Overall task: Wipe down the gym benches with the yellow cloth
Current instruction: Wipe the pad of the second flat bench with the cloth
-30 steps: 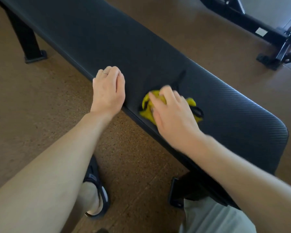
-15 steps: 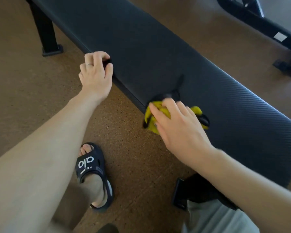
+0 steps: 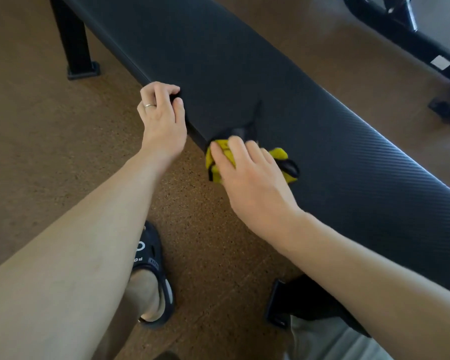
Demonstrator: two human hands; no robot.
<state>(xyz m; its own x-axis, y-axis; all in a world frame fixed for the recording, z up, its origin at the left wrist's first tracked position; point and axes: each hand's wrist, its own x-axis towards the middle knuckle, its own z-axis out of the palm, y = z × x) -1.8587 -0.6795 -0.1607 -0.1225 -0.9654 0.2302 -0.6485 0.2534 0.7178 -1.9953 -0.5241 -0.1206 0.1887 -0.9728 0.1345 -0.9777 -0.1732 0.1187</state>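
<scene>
A long black padded gym bench (image 3: 244, 74) runs diagonally from the upper left to the lower right. My right hand (image 3: 250, 183) presses a bunched yellow cloth (image 3: 281, 158) with black trim onto the bench's near edge; my fingers cover most of the cloth. My left hand (image 3: 163, 120) grips the same near edge a little to the left, fingers curled over the pad, a ring on one finger.
A black bench leg (image 3: 76, 45) with a foot stands at the upper left on the brown speckled floor (image 3: 37, 152). Another black equipment frame (image 3: 411, 40) crosses the upper right. My sandalled foot (image 3: 151, 276) is below the bench, and a second bench foot (image 3: 278, 305) sits at the lower middle.
My left hand has slid from flat on the pad to curling over the near edge. My right hand has dragged the cloth toward that edge, and my view has shifted along the bench.
</scene>
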